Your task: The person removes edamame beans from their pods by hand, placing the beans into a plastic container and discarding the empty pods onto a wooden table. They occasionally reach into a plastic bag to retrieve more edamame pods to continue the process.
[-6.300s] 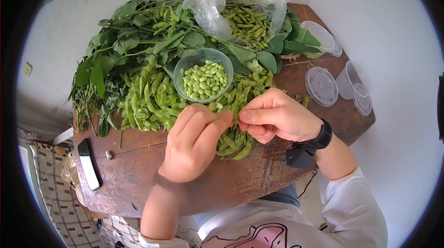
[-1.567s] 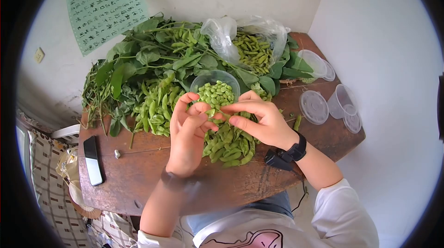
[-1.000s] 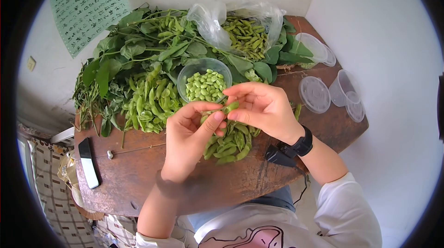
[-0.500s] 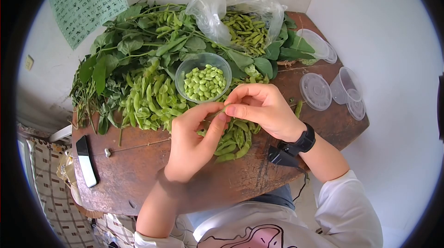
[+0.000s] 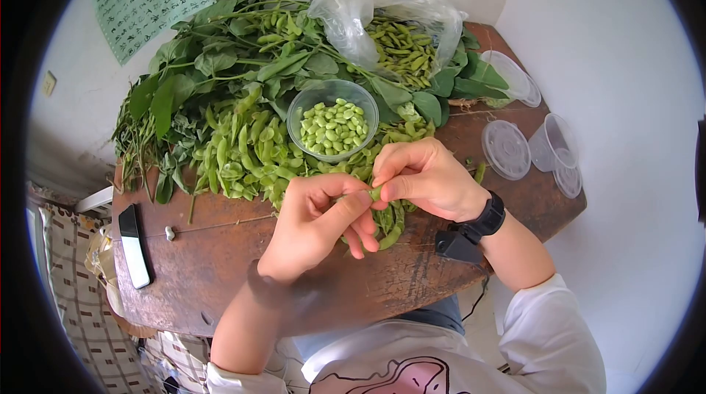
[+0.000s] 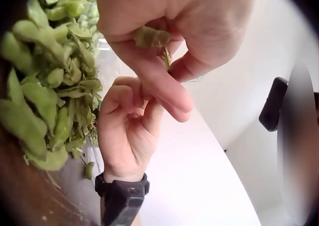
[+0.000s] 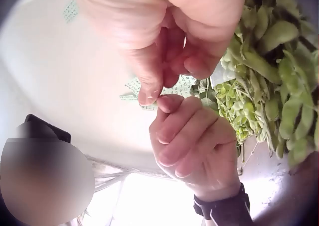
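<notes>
A small green pod [image 5: 376,192] spans the fingertips of both hands, over the near side of the loose pods [image 5: 246,155]. The left hand [image 5: 312,221] pinches one end between thumb and forefinger, its other fingers bent below. From the other side the right hand [image 5: 434,181] pinches it with thumb and forefinger. In the left wrist view a pod piece [image 6: 152,37] shows within the left hand [image 6: 174,32]. Just behind the hands stands a clear round bowl [image 5: 293,128] of shelled green beans [image 5: 332,127].
Leafy bean stalks [image 5: 213,59] cover the table's back, beside a plastic bag [image 5: 346,23] with more pods. Clear lids [image 5: 506,150] and an empty tub [image 5: 548,145] stand at the right. A phone [image 5: 134,247] lies at the left edge of the wooden table [image 5: 220,269].
Earlier, both hands were nearer the bowl, holding a split pod and then a larger pod piece. Now they are lower in view, fingertips together on a small pod. The head view has shifted slightly.
</notes>
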A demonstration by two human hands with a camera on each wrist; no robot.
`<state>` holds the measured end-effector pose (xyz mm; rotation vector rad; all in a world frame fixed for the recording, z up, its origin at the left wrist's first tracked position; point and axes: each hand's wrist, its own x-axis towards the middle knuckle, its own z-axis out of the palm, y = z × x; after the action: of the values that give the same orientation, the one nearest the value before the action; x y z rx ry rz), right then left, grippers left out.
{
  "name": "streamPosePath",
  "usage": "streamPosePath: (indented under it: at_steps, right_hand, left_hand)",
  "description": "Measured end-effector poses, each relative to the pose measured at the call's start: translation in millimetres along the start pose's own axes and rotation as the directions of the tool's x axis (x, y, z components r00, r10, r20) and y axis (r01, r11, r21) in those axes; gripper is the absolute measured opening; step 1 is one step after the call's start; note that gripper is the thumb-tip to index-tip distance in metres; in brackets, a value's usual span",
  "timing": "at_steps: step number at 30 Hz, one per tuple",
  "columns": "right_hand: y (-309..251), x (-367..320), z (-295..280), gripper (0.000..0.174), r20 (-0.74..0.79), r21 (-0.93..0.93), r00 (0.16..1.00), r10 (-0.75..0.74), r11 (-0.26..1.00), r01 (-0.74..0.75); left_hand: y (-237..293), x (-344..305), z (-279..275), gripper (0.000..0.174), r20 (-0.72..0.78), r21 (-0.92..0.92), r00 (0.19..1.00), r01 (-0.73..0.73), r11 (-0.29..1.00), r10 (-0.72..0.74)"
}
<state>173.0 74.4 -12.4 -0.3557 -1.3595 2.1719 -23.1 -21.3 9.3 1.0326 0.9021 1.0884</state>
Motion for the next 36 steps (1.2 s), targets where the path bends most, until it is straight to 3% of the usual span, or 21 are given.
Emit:
streamPosePath:
  at_steps: [4,6,8,10,11,12,13,14,15,17,22,23,24,26,27,29,30,34,36]
  right_hand:
    - [-3,-1,0,0.012,0.016,-0.067,0.999,-0.041,0.997,0.042]
    - [-4,-1,-2,0.014,0.086,-0.228,0.987,-0.139,0.961,0.155]
    - [-5,-2,2,0.013,0.063,-0.264,0.988,-0.144,0.952,0.156]
    - [-6,-1,7,0.013,0.045,-0.302,0.987,-0.153,0.94,0.159]
    - [-5,0,10,0.013,-0.049,-0.328,0.985,-0.164,0.934,0.139]
    - [-4,0,12,0.012,-0.143,-0.353,0.974,-0.176,0.929,0.116]
    - [-2,0,14,0.012,-0.142,-0.354,0.974,-0.177,0.928,0.118]
    - [0,0,17,0.014,-0.156,-0.314,0.967,-0.203,0.938,0.146]
    - [2,0,20,0.017,-0.172,-0.273,0.959,-0.227,0.946,0.176]
    - [5,0,21,0.02,-0.189,-0.347,0.95,-0.25,0.922,0.173]
    - [8,-1,21,0.028,-0.211,-0.501,0.936,-0.284,0.853,0.146]
    - [6,-1,21,0.028,-0.16,-0.6,0.93,-0.331,0.781,0.175]
    - [5,-1,21,0.029,-0.105,-0.688,0.922,-0.372,0.697,0.203]
    - [7,0,18,0.028,-0.097,-0.679,0.916,-0.39,0.699,0.226]
    - [8,0,18,0.027,-0.088,-0.669,0.909,-0.408,0.7,0.249]
    - [4,-4,20,0.028,-0.143,-0.629,0.927,-0.348,0.755,0.186]
    - [2,-5,20,0.03,-0.193,-0.584,0.94,-0.283,0.803,0.121]
    - [3,-1,21,0.03,-0.229,-0.453,0.922,-0.312,0.873,0.182]
    - [1,-2,20,0.029,-0.264,-0.359,0.934,-0.24,0.924,0.136]
  left_hand:
    - [-1,1,-4,0.022,0.049,-0.081,0.998,0.05,0.995,-0.046]
    - [0,1,-5,0.022,0.067,-0.104,0.996,0.069,0.992,-0.062]
    - [0,1,-4,0.022,0.087,-0.125,0.993,0.088,0.988,-0.077]
    - [0,2,2,0.02,-0.072,-0.031,0.997,0.033,0.999,-0.035]
    - [-2,3,6,0.02,-0.073,-0.03,0.997,0.031,0.999,-0.034]
    - [-6,3,11,0.018,-0.19,0.201,0.976,-0.071,0.977,0.11]
    - [-10,4,13,0.016,-0.268,0.43,0.924,-0.138,0.892,0.272]
    - [-18,6,11,0.013,-0.255,0.522,0.893,-0.196,0.83,0.372]
    - [-22,8,8,0.013,-0.256,0.523,0.892,-0.197,0.829,0.373]
    - [-26,10,5,0.011,-0.156,0.785,0.814,-0.241,0.57,0.559]
    - [-25,10,6,0.011,-0.104,0.854,0.777,-0.25,0.456,0.62]
    - [-25,10,6,0.011,-0.095,0.856,0.768,-0.262,0.446,0.633]
    - [-26,10,6,0.011,-0.094,0.856,0.769,-0.262,0.446,0.633]
    - [-26,9,7,0.009,-0.208,0.683,0.855,-0.221,0.696,0.475]
    - [-23,9,7,0.009,-0.208,0.683,0.855,-0.221,0.696,0.475]
    - [-13,8,9,0.013,-0.309,0.419,0.915,-0.112,0.901,0.257]
    - [-11,8,9,0.017,-0.306,0.395,0.922,-0.106,0.913,0.239]
    - [-8,9,5,0.017,-0.324,0.269,0.937,-0.039,0.962,0.128]
    - [-6,8,5,0.019,-0.328,0.278,0.942,0.018,0.96,0.078]
